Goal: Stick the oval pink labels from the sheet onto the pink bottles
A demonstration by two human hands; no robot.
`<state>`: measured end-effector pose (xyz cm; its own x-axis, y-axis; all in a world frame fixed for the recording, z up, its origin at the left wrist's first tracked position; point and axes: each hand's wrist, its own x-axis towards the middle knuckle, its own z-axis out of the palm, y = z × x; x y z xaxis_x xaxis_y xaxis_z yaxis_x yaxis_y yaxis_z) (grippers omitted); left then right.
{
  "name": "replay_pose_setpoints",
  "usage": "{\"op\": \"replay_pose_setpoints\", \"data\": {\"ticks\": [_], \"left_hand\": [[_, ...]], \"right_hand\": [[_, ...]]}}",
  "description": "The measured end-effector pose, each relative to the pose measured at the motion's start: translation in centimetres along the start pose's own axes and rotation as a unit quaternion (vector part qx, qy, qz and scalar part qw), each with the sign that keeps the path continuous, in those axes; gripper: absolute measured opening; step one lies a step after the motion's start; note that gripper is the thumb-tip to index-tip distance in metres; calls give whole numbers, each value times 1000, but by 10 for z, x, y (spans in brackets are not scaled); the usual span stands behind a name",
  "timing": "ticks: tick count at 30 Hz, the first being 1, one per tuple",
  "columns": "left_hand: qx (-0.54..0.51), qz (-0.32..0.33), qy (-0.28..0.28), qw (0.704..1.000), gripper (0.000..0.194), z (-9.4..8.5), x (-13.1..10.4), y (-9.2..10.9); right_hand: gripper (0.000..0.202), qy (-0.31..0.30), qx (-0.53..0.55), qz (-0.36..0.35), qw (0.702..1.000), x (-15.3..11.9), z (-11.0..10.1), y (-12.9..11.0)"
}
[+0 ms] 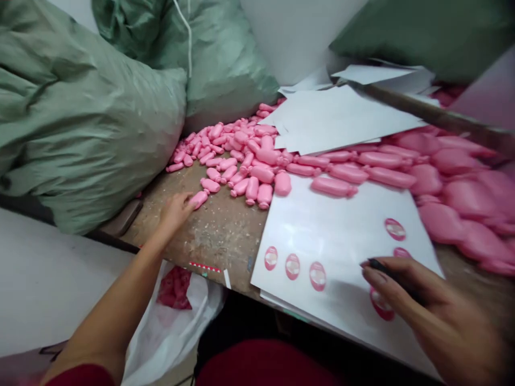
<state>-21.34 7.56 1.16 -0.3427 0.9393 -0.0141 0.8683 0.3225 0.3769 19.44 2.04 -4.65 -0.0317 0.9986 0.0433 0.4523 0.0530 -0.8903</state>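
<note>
- Left hand [176, 212] touches the near end of a pink bottle-shaped piece [198, 200], long axis slanting away rightward; can't tell whether fingers grip.
- Right hand [436, 316], well apart, pinches a dark slim tool [384, 267].

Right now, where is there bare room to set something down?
Bare table lies between the left hand and the near sheet, in front of the pink bottles. The sheet's middle is also free, between bottles and red ovals. Bottles crowd the back and right; the right hand blocks the sheet's near right part.
</note>
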Motion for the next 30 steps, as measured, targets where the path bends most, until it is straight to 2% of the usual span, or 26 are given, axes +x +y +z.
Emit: {"op": "replay_pose_setpoints", "data": {"ticks": [2,3,6,10,13,14,15,16,18,20,22,24,30], "left_hand": [[11,-8,9,1000,35,20,23,11],[11,-7,7,1000,31,27,28,15],[-5,15,9,1000,29,33,27,19],[-52,23,40,998,33,34,6,25],[-195,21,8,981,34,49,-26,58],[-340,6,-36,940,37,57,-39,74],[-460,-18,-87,883,42,65,-51,92],[-536,-40,-139,832,46,73,-62,109],[-606,-75,-239,755,50,88,-81,139],[-637,-98,-285,709,47,100,-92,157],[-650,-108,-293,693,41,110,-98,163],[-650,-108,-292,693,38,117,-100,161],[-659,-105,-279,690,37,122,-99,157]], "right_hand": [[34,-36,-26,31,999,-4,-2,-11],[36,-29,-41,32,998,-5,-2,-15],[31,-46,-82,26,995,-8,0,-18],[26,-64,-165,20,984,-10,5,-13],[21,-55,-237,-9,970,-8,10,-12],[20,-53,-259,-18,964,-7,13,-12],[18,-51,-279,-26,959,-5,15,-12],[17,-48,-296,-33,953,-4,17,-11],[14,-42,-320,-46,945,-1,21,-11],[13,-37,-332,-59,941,0,23,-10],[12,-33,-336,-72,938,0,24,-10],[13,-27,-340,-84,936,-1,25,-11],[17,-31,-352,-81,932,-1,27,-14]]}}
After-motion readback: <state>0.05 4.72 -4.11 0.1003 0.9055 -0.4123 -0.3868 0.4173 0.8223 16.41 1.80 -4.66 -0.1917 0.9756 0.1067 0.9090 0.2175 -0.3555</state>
